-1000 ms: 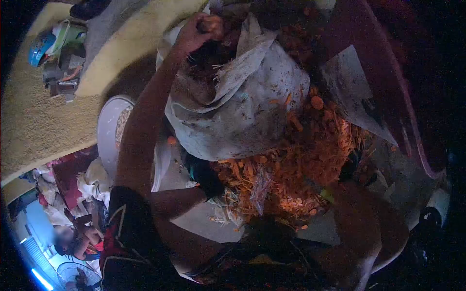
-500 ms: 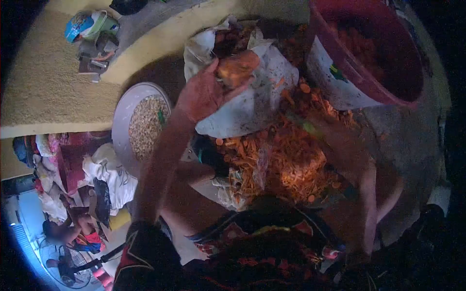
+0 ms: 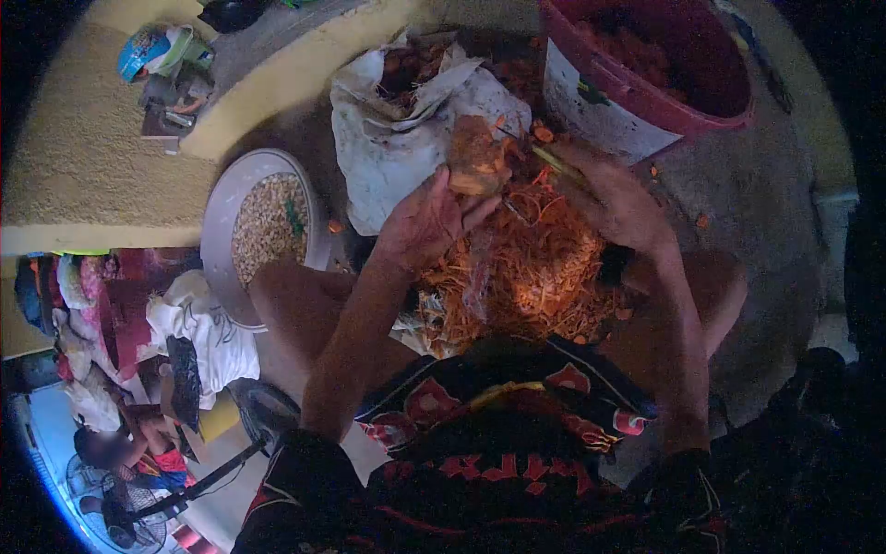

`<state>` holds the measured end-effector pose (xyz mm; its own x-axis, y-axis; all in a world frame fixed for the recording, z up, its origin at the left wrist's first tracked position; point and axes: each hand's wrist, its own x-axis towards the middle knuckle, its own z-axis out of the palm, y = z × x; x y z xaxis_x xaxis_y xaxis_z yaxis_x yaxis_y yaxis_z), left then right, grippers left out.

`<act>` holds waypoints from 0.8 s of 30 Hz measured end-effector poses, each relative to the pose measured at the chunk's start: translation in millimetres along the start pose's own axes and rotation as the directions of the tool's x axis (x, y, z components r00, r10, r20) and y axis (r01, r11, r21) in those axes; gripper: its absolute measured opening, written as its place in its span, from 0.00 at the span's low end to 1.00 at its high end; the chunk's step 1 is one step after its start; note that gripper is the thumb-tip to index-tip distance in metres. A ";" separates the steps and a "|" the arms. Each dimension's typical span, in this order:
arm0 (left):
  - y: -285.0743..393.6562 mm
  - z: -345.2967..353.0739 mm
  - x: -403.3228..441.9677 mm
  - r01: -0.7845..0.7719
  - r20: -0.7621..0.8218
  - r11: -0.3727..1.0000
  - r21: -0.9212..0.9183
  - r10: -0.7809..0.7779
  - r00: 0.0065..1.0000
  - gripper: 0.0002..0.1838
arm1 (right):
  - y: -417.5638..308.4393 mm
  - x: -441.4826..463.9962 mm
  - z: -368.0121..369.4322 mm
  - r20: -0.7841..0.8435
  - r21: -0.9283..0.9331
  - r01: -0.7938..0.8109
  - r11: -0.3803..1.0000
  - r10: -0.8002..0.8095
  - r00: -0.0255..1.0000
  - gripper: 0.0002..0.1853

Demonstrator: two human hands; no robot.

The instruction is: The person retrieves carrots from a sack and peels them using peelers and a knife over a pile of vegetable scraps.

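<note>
My left hand (image 3: 429,220) grips a large orange-brown root (image 3: 475,157) that looks like a sweet potato, partly peeled. Close by on the right, my right hand (image 3: 614,189) is closed around the yellow-green handle of a knife (image 3: 556,163). Its thin dark blade points left toward the root; whether it touches is hard to tell. Beneath both hands spreads a heap of orange peelings (image 3: 544,295), with a strip of clear plastic in it. A dirty white sack (image 3: 378,175) lies behind my left hand, dark roots showing at its mouth.
A dark red tub (image 3: 683,115) with orange pieces inside stands at the back right. To the left is a pale basin (image 3: 217,240) of small light-coloured pieces. Farther left are a white sack (image 3: 208,328), a fan (image 3: 88,489) and a seated person (image 3: 143,443).
My left hand has brought the root down and right, away from over the sack. My right hand has risen slightly, and the knife now shows near the root. The camera view has shifted a little.
</note>
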<state>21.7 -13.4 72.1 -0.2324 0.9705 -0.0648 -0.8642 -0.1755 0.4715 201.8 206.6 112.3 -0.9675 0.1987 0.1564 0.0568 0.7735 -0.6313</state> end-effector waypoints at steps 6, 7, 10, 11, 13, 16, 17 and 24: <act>-5.1 -2.7 7.0 -0.036 -0.001 0.950 0.310 0.038 0.999 0.27 | -15.9 5.3 -4.4 -0.033 0.059 -0.001 0.998 0.003 0.999 0.20; -5.6 -2.0 7.9 -0.015 -0.006 0.966 0.260 0.017 1.000 0.26 | -16.0 5.8 -3.8 -0.044 0.046 0.020 0.999 -0.018 0.999 0.20; -7.3 -1.3 6.2 0.025 -0.083 0.987 0.162 -0.012 0.997 0.24 | -19.4 4.8 0.7 -0.074 0.045 -0.014 0.999 0.017 0.997 0.18; -8.5 -1.4 5.8 0.043 -0.153 0.993 0.111 -0.026 0.988 0.23 | -22.2 3.5 -0.1 -0.071 0.044 -0.010 0.999 0.014 0.997 0.18; -10.5 -7.1 10.9 -0.016 -0.158 0.984 0.176 0.044 0.986 0.25 | -36.9 3.8 -5.6 -0.009 -0.039 -0.026 0.999 0.025 1.000 0.18; -18.0 -10.7 16.7 -0.149 -0.162 0.947 0.283 0.201 0.966 0.27 | -33.9 -0.1 10.4 -0.057 -0.024 0.038 0.999 -0.039 0.998 0.16; -19.5 -11.4 18.2 -0.220 -0.155 0.920 0.324 0.281 0.947 0.26 | -32.0 -0.9 13.3 -0.054 -0.025 0.042 0.999 -0.043 0.998 0.16; -10.2 -17.1 18.9 -0.011 -0.060 0.993 -0.120 0.004 0.998 0.25 | -28.3 6.3 5.5 -0.012 0.054 0.065 0.996 -0.064 0.998 0.13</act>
<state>18.4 3.9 51.0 -0.2616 0.9582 -0.1154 -0.9090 -0.2044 0.3633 192.8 182.7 126.9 -0.9660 0.1563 0.2058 -0.0190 0.7513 -0.6596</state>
